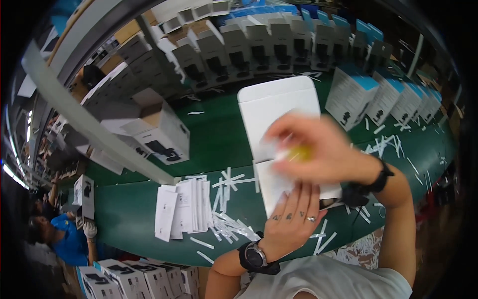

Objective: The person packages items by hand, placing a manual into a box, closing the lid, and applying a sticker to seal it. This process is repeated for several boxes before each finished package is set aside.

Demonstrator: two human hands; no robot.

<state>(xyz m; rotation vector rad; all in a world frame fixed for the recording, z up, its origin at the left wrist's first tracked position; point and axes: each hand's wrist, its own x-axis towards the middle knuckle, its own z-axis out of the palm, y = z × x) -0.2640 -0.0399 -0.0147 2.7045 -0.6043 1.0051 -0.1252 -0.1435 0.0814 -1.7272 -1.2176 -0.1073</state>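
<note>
Under my left hand lies the lower half of a flat white carton, and I press it onto the green surface with my fingers spread and flat, closing on nothing. Just above that hand, my right hand hovers over the middle of the same carton, blurred; its grip is curled around something small and yellow, though I cannot make out what that thing is. Beyond my right hand the upper flap of the carton stretches away from me, bare and unfolded.

Left of my left hand, near but not touching, sits a fanned stack of white leaflets. Between those leaflets and my left hand, thin white paper strips lie scattered, and more of them are strewn to the right of my right wrist. Farther left of both hands stands an open printed box with its flaps up. Well beyond my right hand, rows of upright printed boxes line the far edge of the surface, with a few more boxes off to its right.
</note>
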